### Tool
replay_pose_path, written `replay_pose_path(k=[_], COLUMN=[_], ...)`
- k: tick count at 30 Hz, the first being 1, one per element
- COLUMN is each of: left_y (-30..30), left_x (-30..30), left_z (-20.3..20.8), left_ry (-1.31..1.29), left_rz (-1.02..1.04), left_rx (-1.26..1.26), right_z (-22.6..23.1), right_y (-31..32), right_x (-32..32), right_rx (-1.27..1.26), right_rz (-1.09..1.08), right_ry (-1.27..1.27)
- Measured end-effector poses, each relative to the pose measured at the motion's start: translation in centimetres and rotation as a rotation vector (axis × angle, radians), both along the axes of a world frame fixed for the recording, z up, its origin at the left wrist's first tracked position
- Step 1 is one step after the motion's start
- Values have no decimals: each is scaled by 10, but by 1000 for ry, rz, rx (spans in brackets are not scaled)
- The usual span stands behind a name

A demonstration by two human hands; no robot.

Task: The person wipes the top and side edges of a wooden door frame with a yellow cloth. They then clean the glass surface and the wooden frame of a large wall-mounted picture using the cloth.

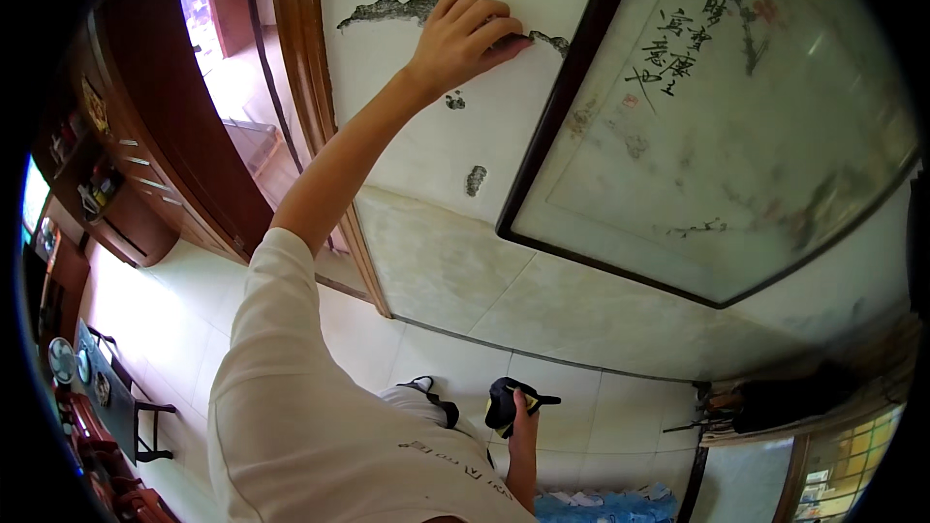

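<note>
My left hand (470,31) is raised against a white wall (417,116), its fingers curled toward the thumb. Something dark shows under the fingers, too hidden to make out. The hand covers part of a jagged strip of broken plaster (392,10), which runs on to both sides of it. Below are two smaller chipped spots, one (454,100) just under the wrist and a longer one (475,180) further down. Low at my right side, my right hand (524,416) is closed around a black and yellow handheld tool (502,407) with a short projecting end.
A large dark-framed picture (678,136) hangs close to the right of the damage. Wooden door trim (305,58) borders the wall on the left. Pale tiles (620,407) cover the floor. A dark table (111,407) and wooden furniture stand at the left; blue patterned cloth (605,506) lies behind me.
</note>
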State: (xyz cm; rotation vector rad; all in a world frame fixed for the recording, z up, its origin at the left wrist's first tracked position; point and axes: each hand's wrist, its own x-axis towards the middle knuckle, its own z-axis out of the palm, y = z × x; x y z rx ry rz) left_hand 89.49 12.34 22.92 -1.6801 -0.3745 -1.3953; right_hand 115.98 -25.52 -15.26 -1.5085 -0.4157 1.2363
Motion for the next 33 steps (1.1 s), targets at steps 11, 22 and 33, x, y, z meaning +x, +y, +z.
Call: replay_pose_path(k=[11,22,33], left_y=[4,-42,-164], left_x=[-7,6,-91], left_z=[13,-8,-451], left_ry=[53,-108,-804], left_rz=[6,-251,-205], left_rx=[125,-255,-1585], right_z=[2,8,-6], right_y=[2,0,-7], right_x=[5,12,16], right_rx=[-85,-74,-65], right_rz=[-4,-9,-50], right_ry=[-1,34,91])
